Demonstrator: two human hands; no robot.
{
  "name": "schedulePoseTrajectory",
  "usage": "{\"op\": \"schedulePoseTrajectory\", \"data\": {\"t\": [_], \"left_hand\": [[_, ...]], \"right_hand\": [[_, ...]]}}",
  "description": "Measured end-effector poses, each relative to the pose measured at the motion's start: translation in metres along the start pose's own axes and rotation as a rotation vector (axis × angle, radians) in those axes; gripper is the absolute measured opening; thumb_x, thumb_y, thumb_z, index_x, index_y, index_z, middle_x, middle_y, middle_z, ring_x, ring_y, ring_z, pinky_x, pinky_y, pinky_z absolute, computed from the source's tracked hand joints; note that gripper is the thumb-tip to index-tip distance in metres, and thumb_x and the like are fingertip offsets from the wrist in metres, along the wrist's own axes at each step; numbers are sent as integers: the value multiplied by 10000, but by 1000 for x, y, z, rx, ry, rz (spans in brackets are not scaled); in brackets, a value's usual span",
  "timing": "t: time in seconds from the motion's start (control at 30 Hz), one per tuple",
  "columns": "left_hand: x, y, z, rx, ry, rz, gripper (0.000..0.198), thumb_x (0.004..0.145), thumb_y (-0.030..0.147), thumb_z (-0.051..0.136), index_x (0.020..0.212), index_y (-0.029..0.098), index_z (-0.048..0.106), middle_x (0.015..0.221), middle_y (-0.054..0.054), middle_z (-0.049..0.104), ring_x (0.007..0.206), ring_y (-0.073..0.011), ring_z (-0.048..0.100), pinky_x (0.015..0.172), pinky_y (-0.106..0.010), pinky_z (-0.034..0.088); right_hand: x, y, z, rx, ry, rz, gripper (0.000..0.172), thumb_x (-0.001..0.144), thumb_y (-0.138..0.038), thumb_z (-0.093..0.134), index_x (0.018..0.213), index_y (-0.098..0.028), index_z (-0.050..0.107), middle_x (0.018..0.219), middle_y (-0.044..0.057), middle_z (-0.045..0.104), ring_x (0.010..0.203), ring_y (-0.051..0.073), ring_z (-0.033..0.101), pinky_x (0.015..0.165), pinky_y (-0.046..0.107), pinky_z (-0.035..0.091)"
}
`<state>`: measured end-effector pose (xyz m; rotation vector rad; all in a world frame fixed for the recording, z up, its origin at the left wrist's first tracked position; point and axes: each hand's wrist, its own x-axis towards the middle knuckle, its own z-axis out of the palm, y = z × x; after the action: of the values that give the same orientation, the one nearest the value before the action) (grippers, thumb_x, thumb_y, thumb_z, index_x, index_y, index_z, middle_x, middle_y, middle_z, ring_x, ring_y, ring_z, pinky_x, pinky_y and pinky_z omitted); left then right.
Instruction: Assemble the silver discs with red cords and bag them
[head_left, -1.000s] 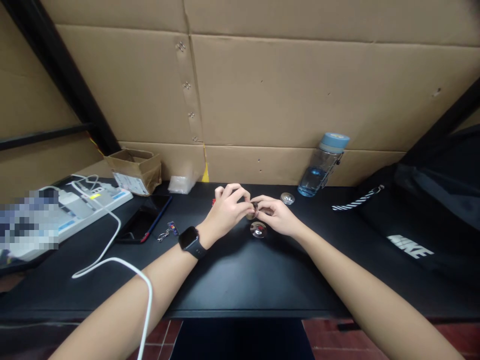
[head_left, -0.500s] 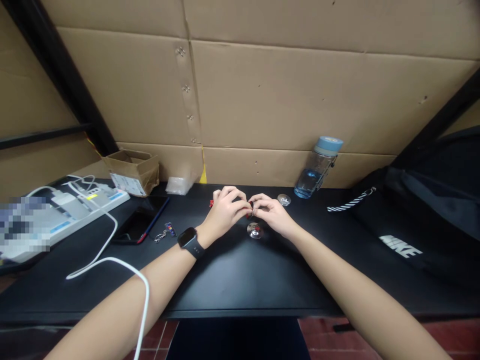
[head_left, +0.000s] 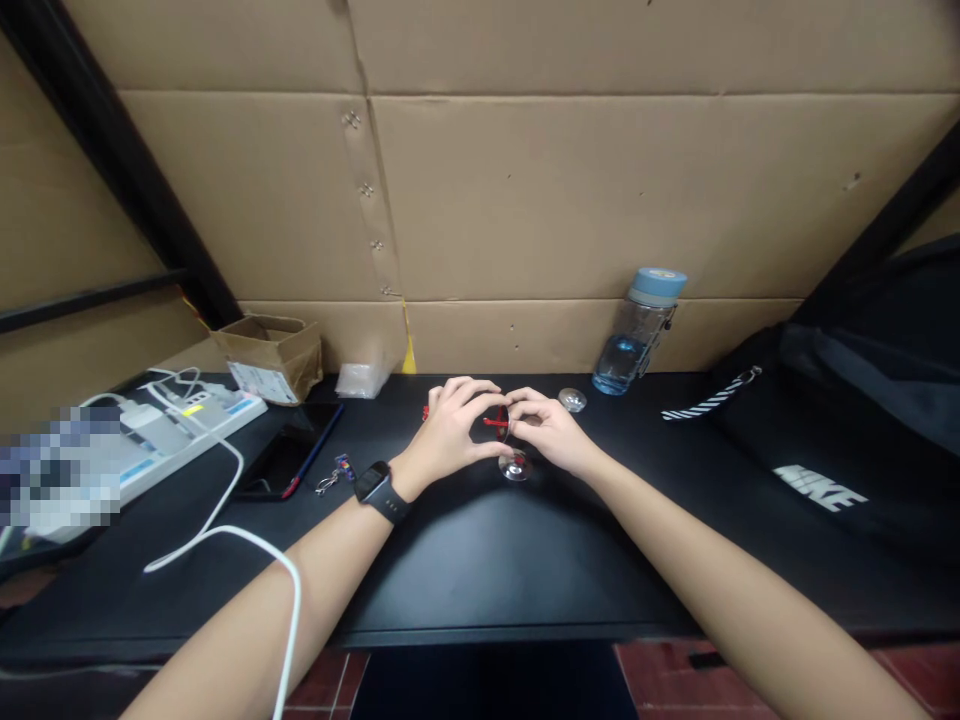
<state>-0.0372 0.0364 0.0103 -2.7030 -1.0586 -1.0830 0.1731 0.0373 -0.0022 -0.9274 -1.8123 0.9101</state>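
Observation:
Both my hands meet over the middle of the black desk [head_left: 480, 560]. My left hand [head_left: 450, 435], with a black watch on its wrist, curls around a small red piece [head_left: 496, 422] held between the two hands. My right hand [head_left: 546, 428] pinches the same red piece from the right. Just below the fingers a clear round dome-shaped piece [head_left: 516, 466] lies on the desk. A second clear dome [head_left: 572, 400] lies a little further back to the right. Another bit of red [head_left: 425, 411] shows behind my left hand.
A blue-capped water bottle [head_left: 636, 335] leans at the cardboard wall. A black bag [head_left: 840, 440] fills the right side. On the left lie a phone [head_left: 292, 450], a keyring [head_left: 334, 473], a power strip [head_left: 172, 425] with a white cable, a small carton [head_left: 274, 355] and a plastic bag [head_left: 361, 378].
My hands have shifted slightly lower toward the clear dome on the desk. The red piece between my fingers now shows more plainly. The camera view has tilted a little.

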Motion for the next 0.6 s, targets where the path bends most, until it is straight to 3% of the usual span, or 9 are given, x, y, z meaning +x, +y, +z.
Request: {"op": "schedulePoseTrajectory", "data": {"t": [0.3, 0.6], "left_hand": [[0, -5, 0, 28, 21, -51, 482, 752, 554, 798, 1127, 279, 670, 1282, -67, 627, 1237, -308, 476, 987, -456, 346], [0, 0, -1, 9, -44, -71, 376, 805, 465, 728, 1125, 279, 662, 1270, -62, 619, 1231, -302, 463, 961, -446, 349]], "right_hand": [[2, 0, -7, -31, 34, 17, 88, 764, -215, 646, 692, -194, 691, 1123, 63, 589, 1010, 216, 614, 835, 359, 515], [2, -2, -14, -49, 31, -23, 100, 762, -215, 637, 669, -188, 661, 1159, 61, 587, 1020, 206, 614, 852, 347, 512]]}}
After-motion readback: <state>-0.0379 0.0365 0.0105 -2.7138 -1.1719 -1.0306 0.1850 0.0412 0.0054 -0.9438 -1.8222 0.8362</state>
